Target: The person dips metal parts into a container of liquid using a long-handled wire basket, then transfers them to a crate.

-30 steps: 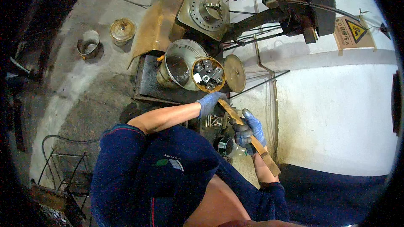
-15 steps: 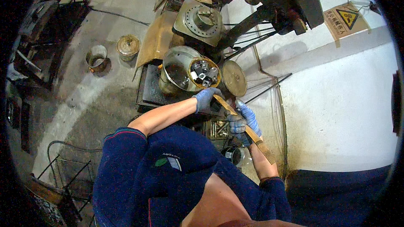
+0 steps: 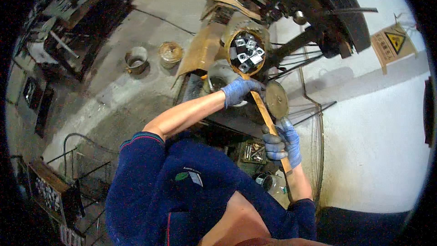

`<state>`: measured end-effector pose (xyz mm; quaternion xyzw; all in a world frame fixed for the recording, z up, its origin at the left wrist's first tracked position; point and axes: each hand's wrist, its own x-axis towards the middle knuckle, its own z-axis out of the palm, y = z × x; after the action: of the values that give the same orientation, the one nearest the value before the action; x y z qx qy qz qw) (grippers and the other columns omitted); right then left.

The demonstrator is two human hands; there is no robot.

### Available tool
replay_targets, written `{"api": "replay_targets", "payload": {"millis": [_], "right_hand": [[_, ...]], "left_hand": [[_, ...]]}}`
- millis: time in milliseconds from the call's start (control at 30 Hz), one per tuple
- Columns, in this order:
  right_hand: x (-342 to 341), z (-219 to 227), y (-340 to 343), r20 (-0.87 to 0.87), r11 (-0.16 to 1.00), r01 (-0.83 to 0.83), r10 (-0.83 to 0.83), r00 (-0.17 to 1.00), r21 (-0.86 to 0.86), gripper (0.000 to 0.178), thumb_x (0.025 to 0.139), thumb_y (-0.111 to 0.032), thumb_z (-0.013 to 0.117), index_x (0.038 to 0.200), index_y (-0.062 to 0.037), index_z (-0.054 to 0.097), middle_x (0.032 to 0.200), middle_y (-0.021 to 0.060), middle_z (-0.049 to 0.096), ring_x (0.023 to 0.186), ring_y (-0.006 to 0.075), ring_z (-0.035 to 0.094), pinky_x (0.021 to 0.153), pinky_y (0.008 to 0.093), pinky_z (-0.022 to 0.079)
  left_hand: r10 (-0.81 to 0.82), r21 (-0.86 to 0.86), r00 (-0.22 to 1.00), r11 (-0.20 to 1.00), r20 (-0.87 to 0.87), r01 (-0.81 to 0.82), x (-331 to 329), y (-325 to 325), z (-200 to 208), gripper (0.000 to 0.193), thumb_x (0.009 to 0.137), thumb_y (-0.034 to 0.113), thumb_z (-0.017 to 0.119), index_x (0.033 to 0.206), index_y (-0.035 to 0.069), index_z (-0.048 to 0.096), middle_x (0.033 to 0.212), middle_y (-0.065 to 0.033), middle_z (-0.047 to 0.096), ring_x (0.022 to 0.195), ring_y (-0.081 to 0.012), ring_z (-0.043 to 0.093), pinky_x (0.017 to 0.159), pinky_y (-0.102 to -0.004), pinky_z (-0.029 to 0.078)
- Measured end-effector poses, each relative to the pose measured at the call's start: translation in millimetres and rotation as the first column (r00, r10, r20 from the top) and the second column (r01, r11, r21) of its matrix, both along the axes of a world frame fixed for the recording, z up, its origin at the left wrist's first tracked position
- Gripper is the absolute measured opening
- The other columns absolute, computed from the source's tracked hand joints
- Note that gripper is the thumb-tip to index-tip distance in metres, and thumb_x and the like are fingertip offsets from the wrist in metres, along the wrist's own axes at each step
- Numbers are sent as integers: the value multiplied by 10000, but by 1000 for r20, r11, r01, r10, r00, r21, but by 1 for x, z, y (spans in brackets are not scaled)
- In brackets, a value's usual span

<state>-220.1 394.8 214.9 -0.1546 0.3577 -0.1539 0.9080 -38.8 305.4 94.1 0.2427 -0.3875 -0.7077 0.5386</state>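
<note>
Both gloved hands grip the long wooden handle [image 3: 264, 111] of a round scoop [image 3: 229, 54] with a yellowish rim. Near the scoop end, my left hand [image 3: 239, 91] is closed round the handle. Lower down, my right hand [image 3: 282, 143] wraps it with its fingers. Several square metal parts [image 3: 248, 51] with round holes lie heaped in the scoop. It is held over the far side of a metal bucket [image 3: 216, 69] and hides part of it, as well as most of the round machine table behind. Beside the handle is a round metal disc [image 3: 277, 99].
A dark machine arm [image 3: 330, 23] overhangs at the upper right. Cardboard [image 3: 200, 48] lines the bench's left side. An open can [image 3: 136, 59] and a lidded can [image 3: 170, 54] stand on the floor. A box of small metal pieces [image 3: 253, 151] sits below the bench.
The loaded scoop has moved away from me, from the bucket's right side toward the machine table. Both hands went with the handle, my left arm reaching farther out. The whole view has shifted.
</note>
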Motion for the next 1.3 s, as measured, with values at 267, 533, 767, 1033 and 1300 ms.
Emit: {"api": "replay_targets", "payload": {"millis": [267,533,767,1033,1300], "right_hand": [[103,-8,14,-114,929,-350,363,925,120,356,829,-446,488,907,-98,486,520,-44,325,345,45,267,270,183,233],[302,-57,57,-25,710,-650,680,733,273,368,853,-422,464,975,-76,495,541,-39,342,361,39,287,287,165,241],[467,-88,114,8,469,-805,862,506,362,365,842,-403,489,898,-43,498,524,-38,360,359,31,302,284,158,247],[632,-104,164,-12,341,-806,923,384,484,350,814,-359,549,835,-14,493,507,-47,360,357,25,325,288,148,270],[843,-152,206,-111,275,-857,961,251,436,337,793,-361,572,760,-39,478,480,-28,399,332,59,370,302,174,332]], "left_hand": [[403,-353,882,884,243,-306,113,98,-38,293,668,4,564,957,41,589,1016,-71,587,939,-181,544,805,-300,443],[699,-395,609,714,374,-578,281,230,-105,433,685,47,613,1109,49,528,1133,-74,533,1020,-202,515,876,-321,418],[755,348,646,639,-115,-686,391,332,-149,292,856,232,458,1085,66,531,1007,-56,561,858,-185,558,657,-313,489],[956,565,231,293,-180,-771,481,448,-159,281,823,274,532,982,45,564,793,-122,602,602,-188,585,583,-310,502],[919,687,-196,-386,341,-615,562,629,-228,257,808,240,524,993,65,563,835,-105,609,705,-240,587,598,-359,466]]}}
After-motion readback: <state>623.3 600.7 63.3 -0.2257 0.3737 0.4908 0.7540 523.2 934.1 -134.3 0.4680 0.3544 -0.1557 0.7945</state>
